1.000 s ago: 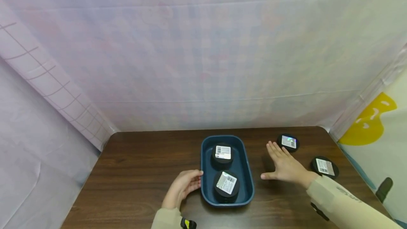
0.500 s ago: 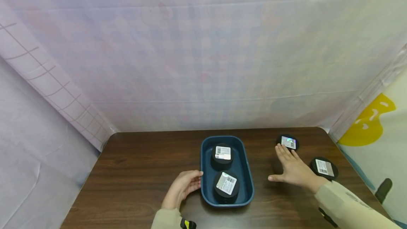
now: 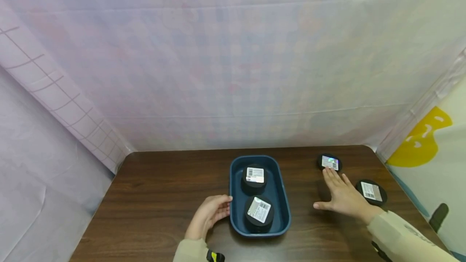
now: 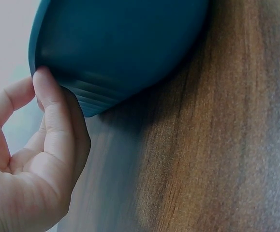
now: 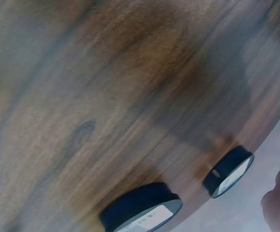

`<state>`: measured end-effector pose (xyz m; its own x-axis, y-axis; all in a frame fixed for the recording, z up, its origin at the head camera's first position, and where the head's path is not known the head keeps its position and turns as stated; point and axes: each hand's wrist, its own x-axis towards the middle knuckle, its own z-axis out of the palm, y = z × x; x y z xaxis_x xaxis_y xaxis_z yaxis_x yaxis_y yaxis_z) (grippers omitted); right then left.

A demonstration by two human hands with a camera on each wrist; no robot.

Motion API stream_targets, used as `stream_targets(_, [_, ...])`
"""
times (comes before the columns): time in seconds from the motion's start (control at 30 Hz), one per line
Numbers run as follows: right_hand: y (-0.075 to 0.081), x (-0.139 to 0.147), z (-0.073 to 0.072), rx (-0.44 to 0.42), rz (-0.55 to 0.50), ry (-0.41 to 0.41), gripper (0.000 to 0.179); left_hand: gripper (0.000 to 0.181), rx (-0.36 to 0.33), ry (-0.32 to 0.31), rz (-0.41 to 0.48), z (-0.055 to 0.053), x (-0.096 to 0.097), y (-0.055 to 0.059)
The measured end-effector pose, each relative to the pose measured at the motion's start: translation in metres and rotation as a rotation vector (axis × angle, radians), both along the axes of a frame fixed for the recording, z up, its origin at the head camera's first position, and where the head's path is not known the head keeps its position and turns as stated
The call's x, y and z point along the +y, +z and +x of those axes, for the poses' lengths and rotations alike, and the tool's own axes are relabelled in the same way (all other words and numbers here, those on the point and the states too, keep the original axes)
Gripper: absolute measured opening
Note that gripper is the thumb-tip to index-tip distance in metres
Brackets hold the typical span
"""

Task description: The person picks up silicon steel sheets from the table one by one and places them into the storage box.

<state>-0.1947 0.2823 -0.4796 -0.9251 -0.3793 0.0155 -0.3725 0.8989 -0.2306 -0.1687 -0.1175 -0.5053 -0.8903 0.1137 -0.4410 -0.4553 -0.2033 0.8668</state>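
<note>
My left hand (image 3: 212, 212) pinches the left rim of a blue rectangular tray (image 3: 286, 213) between thumb and fingers; the left wrist view shows the thumb and fingertips on the tray's edge (image 4: 32, 53). In the tray lie two round black containers with white barcode labels, a far one (image 3: 255, 178) and a near one (image 3: 259, 213). My right hand (image 3: 344, 197) is spread over the table, fingers straight and thumb out to the side. Its fingertips overlap the near edge of a black round container (image 3: 330, 162) at the back right. Another such container (image 3: 371, 192) lies just right of this hand.
The dark wooden table (image 3: 164, 197) ends at a pale cloth backdrop (image 3: 233, 72) behind it. Side cloths hang left and right, the right one with a yellow print (image 3: 422, 140). In the right wrist view, two labelled black containers lie along the lower edge.
My right hand has moved to the right, away from the tray and up to the back-right black container. The left hand and the tray have stayed where they were.
</note>
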Motion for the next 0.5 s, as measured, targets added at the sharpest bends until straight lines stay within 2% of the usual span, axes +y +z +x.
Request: stream_targets(0.5, [-0.003, 0.032, 0.007, -0.019, -0.022, -0.088, 0.114, 0.011, -0.002, 0.002, -0.009, 0.000, 0.000, 0.001])
